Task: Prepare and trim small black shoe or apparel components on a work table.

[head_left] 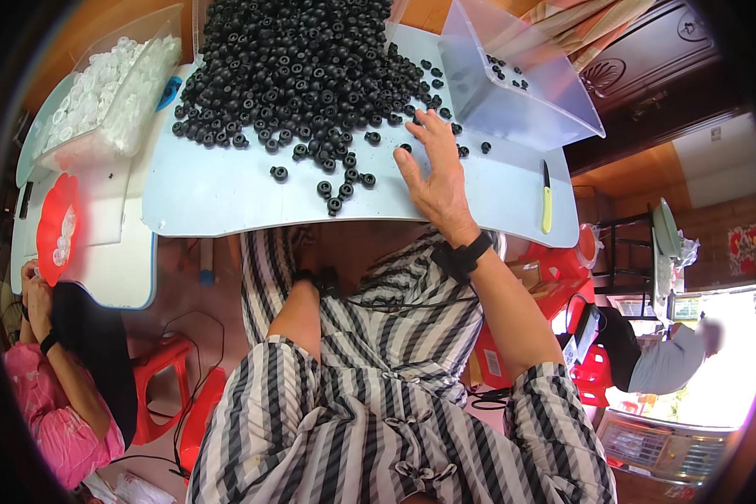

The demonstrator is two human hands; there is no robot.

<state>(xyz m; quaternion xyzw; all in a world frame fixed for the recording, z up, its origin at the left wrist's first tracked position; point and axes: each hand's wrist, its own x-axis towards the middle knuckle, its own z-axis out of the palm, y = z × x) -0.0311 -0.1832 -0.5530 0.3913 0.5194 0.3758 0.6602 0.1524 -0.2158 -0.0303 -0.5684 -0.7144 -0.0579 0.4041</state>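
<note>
A big heap of small black round plastic pieces, each with a hole like a cord lock, covers the far part of the pale blue table. Several loose ones lie toward the near edge. Over the table, right of the heap, my right hand is open with its fingers apart. A few black pieces lie by its fingertips, and I see nothing held in it. My left forearm reaches down to the table's front edge, where my left hand is in shadow below the tabletop; its fingers are hidden.
A tilted clear plastic bin stands at the far right, near a knife with a yellow-green handle. On the left are a bin of whitish plastic pieces, a red tray and another person's hands. Red stools stand below.
</note>
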